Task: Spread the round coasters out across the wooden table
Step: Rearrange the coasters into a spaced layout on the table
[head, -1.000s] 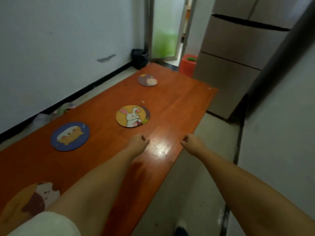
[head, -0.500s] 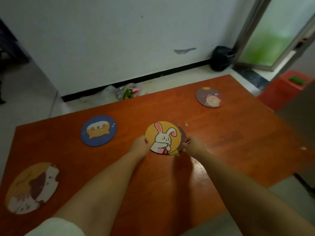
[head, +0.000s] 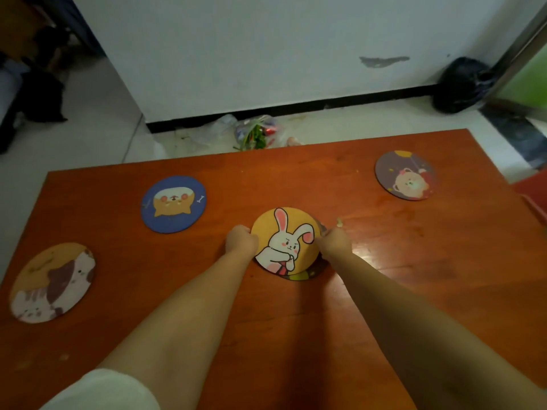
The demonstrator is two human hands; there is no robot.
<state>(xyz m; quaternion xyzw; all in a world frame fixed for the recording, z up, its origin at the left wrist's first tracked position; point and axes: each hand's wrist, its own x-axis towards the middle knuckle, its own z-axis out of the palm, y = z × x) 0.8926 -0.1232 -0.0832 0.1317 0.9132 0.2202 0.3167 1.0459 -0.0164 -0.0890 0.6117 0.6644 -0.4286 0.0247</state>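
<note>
On the wooden table (head: 384,291) a yellow rabbit coaster (head: 285,239) lies on top of a dark coaster (head: 305,276) whose edge shows beneath it. My left hand (head: 241,239) grips the rabbit coaster's left edge. My right hand (head: 334,242) pinches the stack's right edge. A blue dog coaster (head: 173,204) lies to the back left. A cat coaster (head: 53,282) sits near the left edge. A purple bear coaster (head: 405,175) rests at the back right.
A small crumb (head: 339,222) lies just right of the stack. Beyond the table's far edge are plastic bags with greens (head: 256,133) on the floor, a white wall, and a black bag (head: 461,84) by a doorway. A red object (head: 532,193) stands at the right.
The view has swung from along the table to facing across it. Both hands have moved from the table's near edge onto the edges of the rabbit coaster stack.
</note>
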